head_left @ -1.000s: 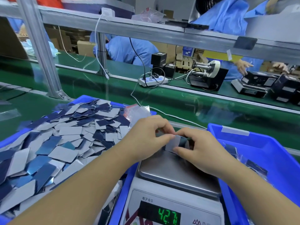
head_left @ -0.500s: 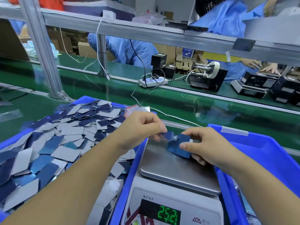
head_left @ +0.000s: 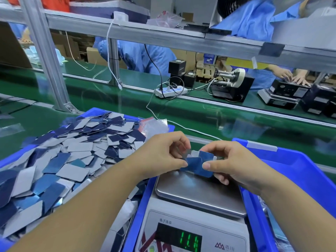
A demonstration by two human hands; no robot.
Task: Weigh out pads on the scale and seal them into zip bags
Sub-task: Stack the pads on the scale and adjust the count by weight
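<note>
Head view. Both hands work over the far edge of the scale [head_left: 198, 195] pan. Left hand [head_left: 163, 155] pinches the left end of a small bundle of pads [head_left: 197, 165]; right hand [head_left: 234, 164] pinches the right end, thumb on top, fingers curled under. So each grip is closed on the bundle. Something clear shows at the bundle's right edge, perhaps a zip bag; cannot tell for sure. Bundle sits just above the pan, maybe brushing it; display [head_left: 179, 240] shows green digits, reading unclear.

Left bin [head_left: 94, 113] heaped with loose pads, blue on one face, grey on the other. Spare bags [head_left: 154, 125] lie at its far right corner. Right bin [head_left: 298, 171] just beside the scale; contents mostly out of view.

Handling, my judgement: pads are thin, light, flat cards with some flex; glossy blue faces probably slide on each other, so a stack fans easily. Best held by the short ends, thumb over and fingers under, squeezing the stack square. Bag film is soft and slippery; hold near the zip.
</note>
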